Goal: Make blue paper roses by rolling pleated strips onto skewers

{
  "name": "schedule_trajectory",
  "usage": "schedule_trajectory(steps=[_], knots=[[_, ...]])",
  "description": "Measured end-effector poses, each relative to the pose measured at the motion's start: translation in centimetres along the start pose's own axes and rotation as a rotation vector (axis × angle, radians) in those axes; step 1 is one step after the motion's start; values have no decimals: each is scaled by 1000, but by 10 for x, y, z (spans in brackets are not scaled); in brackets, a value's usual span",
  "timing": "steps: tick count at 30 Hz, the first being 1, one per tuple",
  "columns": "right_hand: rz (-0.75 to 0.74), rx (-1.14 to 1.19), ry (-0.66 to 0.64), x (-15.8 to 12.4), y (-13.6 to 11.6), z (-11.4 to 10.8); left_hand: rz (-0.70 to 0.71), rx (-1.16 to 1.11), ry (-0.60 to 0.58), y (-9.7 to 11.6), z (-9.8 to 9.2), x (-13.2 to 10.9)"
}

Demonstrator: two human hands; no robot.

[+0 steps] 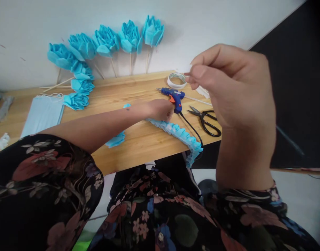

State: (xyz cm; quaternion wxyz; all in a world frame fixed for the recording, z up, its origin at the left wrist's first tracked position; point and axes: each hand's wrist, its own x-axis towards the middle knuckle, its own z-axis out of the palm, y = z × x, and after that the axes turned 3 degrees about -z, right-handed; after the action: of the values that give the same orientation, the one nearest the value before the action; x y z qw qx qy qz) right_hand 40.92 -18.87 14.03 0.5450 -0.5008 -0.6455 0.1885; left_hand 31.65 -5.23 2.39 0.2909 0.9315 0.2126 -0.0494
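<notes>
My right hand [235, 83] is raised high at the right, thumb and fingers pinched together; a tiny brownish tip shows at the pinch, too small to name. My left hand [162, 109] is low over the table with its fingers curled closed, and whatever they hold is hidden. A pleated light-blue strip [175, 130] runs out from beneath it and hangs over the table's front edge. Just beyond that hand lies a blue glue gun [177, 99] with an orange trigger. Another light-blue piece [116, 140] sits partly behind my left forearm.
Several blue paper-like flowers [106, 40] on sticks lean against the wall. Black-handled scissors [209, 123], a tape roll [176, 86] and a thin white stick [197, 100] lie to the right. Light-blue sheets [43, 113] rest on the wooden table [139, 153] at left.
</notes>
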Motion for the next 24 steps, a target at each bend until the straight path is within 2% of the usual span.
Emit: schedule_trajectory(steps=[3,4,7,10,14,17,19,21,24], knots=[[108,-68,34,-20,8,-17,7,109,-25,2,-3,-4],[128,-104,94,-29,12,-25,11,168,-45,1,-7,-6],[227,-167,160,-64,26,-54,-15,362,-102,-12,-27,-14],[399,-232,232,-106,42,-87,-113,556,-98,-45,-53,-18],[649,-332,30,-151,59,-119,-236,623,-75,-97,-77,-17],[687,-325,-64,-166,61,-124,-292,645,9,-117,-80,-16],[650,-301,-92,-166,59,-120,-344,631,70,-117,-78,-17],[592,-284,-122,-157,55,-111,-376,581,122,-107,-77,-21],[450,-270,-218,-131,50,-88,-336,459,232,-77,-85,-40]])
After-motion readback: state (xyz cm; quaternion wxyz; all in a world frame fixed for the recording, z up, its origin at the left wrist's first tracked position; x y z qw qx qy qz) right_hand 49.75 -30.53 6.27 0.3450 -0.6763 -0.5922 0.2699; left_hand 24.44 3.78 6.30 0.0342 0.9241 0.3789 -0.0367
